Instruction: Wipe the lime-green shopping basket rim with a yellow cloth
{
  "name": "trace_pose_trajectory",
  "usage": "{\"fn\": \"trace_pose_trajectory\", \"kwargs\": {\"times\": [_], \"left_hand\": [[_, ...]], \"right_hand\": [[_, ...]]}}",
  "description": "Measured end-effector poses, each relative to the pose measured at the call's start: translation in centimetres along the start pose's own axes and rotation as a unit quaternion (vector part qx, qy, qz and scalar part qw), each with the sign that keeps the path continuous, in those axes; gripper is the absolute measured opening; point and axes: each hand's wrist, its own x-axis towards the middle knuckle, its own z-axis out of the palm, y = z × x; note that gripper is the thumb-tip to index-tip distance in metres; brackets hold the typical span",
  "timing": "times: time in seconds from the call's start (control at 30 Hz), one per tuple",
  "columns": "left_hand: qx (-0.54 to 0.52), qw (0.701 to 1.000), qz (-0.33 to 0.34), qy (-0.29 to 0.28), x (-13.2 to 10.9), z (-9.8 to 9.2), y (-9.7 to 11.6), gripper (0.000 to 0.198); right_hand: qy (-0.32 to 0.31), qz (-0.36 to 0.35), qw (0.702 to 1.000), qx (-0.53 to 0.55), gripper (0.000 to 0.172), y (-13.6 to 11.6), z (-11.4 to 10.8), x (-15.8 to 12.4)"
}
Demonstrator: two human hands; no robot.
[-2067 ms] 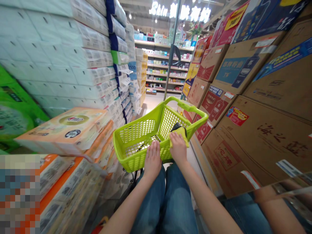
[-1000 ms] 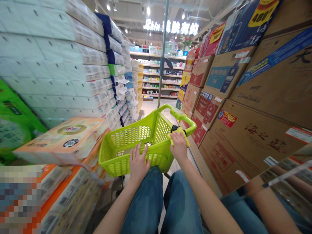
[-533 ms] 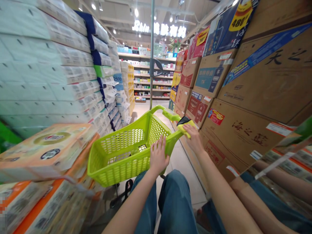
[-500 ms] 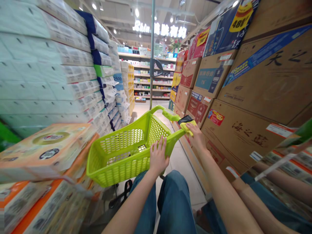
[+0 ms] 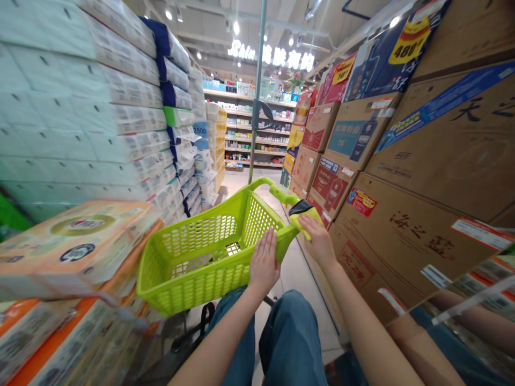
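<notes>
To your far left, orange-banded tissue packs [image 5: 76, 241] sit below a tall stack of white-wrapped tissue packs [image 5: 84, 112]. Next comes the lime-green plastic basket [image 5: 181, 296], which has swung further left across your view, its near rim now running up toward the handle. Your left hand [image 5: 263, 262] has moved closer to your right, and lies open and flat on that rim, fingers spread, gripping nothing. Your right hand [image 5: 319, 244] is curled over a yellow cloth [image 5: 306, 225] at the rim's corner, a black item [image 5: 300, 207] lying against it. Beyond your right hand, stacked cardboard cartons [image 5: 426, 241] line the aisle.
</notes>
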Motion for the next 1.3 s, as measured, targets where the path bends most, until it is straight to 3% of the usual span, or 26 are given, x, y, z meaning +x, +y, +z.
{"fn": "trace_pose_trajectory", "kwargs": {"times": [0.07, 0.13, 0.33, 0.43, 0.53, 0.6, 0.7, 0.83, 0.93, 1.03, 1.1, 1.2, 1.3], "left_hand": [[-0.004, 1.0, -0.002, 0.004, 0.1, 0.2, 0.0, 0.088], [0.0, 1.0, -0.009, 0.006, 0.1, 0.4, 0.0, 0.086], [0.009, 1.0, -0.016, 0.0, -0.1, 0.8, -0.1, 0.082], [0.007, 1.0, -0.016, 0.002, -0.2, 0.7, -0.1, 0.083], [0.003, 1.0, -0.016, 0.003, -0.2, 0.5, 0.0, 0.085], [0.002, 1.0, -0.018, 0.005, -0.2, 0.4, 0.1, 0.086], [0.005, 1.0, -0.021, 0.006, -0.2, 0.6, 0.1, 0.084], [0.007, 1.0, -0.022, 0.01, -0.2, 0.9, 0.0, 0.081], [0.009, 1.0, -0.019, 0.006, -0.2, 0.7, -0.1, 0.083], [0.009, 1.0, -0.02, 0.004, -0.2, 0.5, 0.1, 0.085], [0.007, 1.0, -0.023, 0.006, -0.2, 0.5, 0.2, 0.084], [0.007, 1.0, -0.026, 0.009, -0.2, 0.8, 0.2, 0.084], [0.014, 1.0, -0.027, 0.007, -0.3, 1.0, 0.1, 0.083]], "right_hand": [[0.058, 0.071, 0.996, -0.013, 0.066, 2.0, -0.5, 0.8], [0.08, 0.099, 0.992, -0.027, 0.068, 2.0, -0.1, 0.8], [-0.039, -0.042, 0.998, -0.023, 0.078, -4.6, 2.0, -2.0], [-0.072, -0.089, 0.993, -0.006, 0.073, -3.6, 1.2, -1.3], [0.01, -0.017, 1.0, -0.009, 0.065, -0.4, 0.1, 0.6], [0.07, 0.048, 0.996, -0.02, 0.063, 0.3, 0.2, 1.5], [0.062, 0.056, 0.995, -0.045, 0.067, -2.2, 1.7, 1.1], [-0.033, -0.036, 0.998, -0.031, 0.071, -5.9, 3.1, -0.5], [-0.053, -0.063, 0.997, -0.013, 0.073, -3.7, 1.7, -0.2], [0.02, 0.02, 0.999, -0.022, 0.065, 0.2, -0.1, 1.4], [0.061, 0.077, 0.994, -0.044, 0.062, 0.9, -0.4, 2.1], [0.048, 0.08, 0.993, -0.076, 0.066, -1.9, 1.1, 1.5], [-0.005, 0.01, 0.998, -0.057, 0.071, -5.7, 2.7, -0.4]]}}
